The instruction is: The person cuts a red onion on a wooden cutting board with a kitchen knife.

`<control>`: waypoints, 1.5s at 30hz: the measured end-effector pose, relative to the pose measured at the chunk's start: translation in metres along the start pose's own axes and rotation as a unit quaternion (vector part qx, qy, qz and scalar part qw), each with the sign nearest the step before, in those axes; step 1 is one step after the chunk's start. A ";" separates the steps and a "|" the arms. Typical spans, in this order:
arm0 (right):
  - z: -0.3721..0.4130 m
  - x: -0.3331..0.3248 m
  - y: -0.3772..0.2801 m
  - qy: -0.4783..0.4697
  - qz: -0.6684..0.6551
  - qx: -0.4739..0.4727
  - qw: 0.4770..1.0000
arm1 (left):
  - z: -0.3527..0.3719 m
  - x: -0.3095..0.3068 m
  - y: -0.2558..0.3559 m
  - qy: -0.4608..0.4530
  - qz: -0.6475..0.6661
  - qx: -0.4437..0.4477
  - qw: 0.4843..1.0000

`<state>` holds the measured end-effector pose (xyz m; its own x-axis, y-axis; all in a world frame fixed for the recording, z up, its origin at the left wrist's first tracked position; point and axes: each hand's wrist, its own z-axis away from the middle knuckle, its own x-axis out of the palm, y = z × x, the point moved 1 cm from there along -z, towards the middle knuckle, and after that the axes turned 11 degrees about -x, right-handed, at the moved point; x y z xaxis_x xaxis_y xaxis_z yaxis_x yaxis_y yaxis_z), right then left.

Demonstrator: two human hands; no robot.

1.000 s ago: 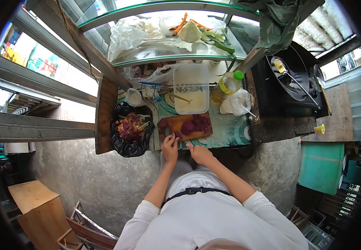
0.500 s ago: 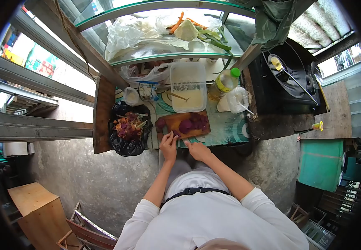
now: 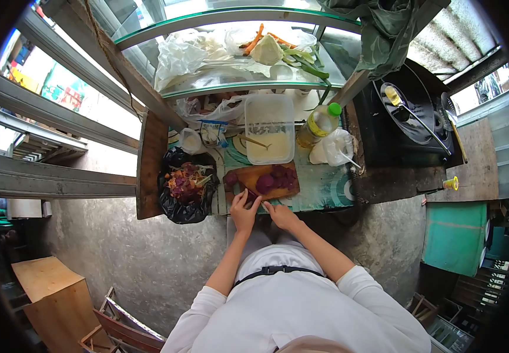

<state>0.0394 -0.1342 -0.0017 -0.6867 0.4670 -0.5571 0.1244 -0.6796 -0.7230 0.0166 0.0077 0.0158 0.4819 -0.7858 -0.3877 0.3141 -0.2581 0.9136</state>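
My left hand (image 3: 244, 212) is at the near edge of the wooden cutting board (image 3: 248, 175), its fingers closed around something small and dark that I cannot make out. Right beside it, my right hand (image 3: 280, 215) is closed too, and what it grips is hidden. Purple pieces (image 3: 278, 179) lie on the board's right half, and another purple piece (image 3: 231, 178) rests at its left end. A black plastic bag (image 3: 188, 207) with purple and orange peelings (image 3: 187, 181) stands left of the board.
Behind the board are a plastic tub (image 3: 269, 147) of pale batter with a spoon, a green-capped bottle (image 3: 319, 125) and a white plastic bag (image 3: 338, 147). A pan (image 3: 410, 117) sits on the black stove at right. Vegetables (image 3: 266, 52) lie on the glass shelf.
The view has shifted slightly. My two hands have come closer together at the board's near edge.
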 end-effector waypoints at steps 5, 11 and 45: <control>0.001 -0.002 0.012 0.057 -0.093 0.029 0.994 | -0.007 -0.003 -0.016 0.010 -0.086 0.035 0.996; -0.002 -0.019 0.008 0.041 -0.218 0.052 0.974 | -0.014 0.002 -0.051 -0.020 0.011 -0.040 0.999; 0.083 -0.022 0.068 0.169 -0.208 0.054 0.962 | -0.049 0.039 0.031 -0.178 -0.076 0.131 0.972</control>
<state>0.0031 -0.2374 -0.0046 -0.3870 0.8556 -0.3439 -0.1986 -0.4415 -0.8750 0.0852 -0.0037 0.0226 0.1175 -0.8601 -0.4965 0.1188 -0.4842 0.8669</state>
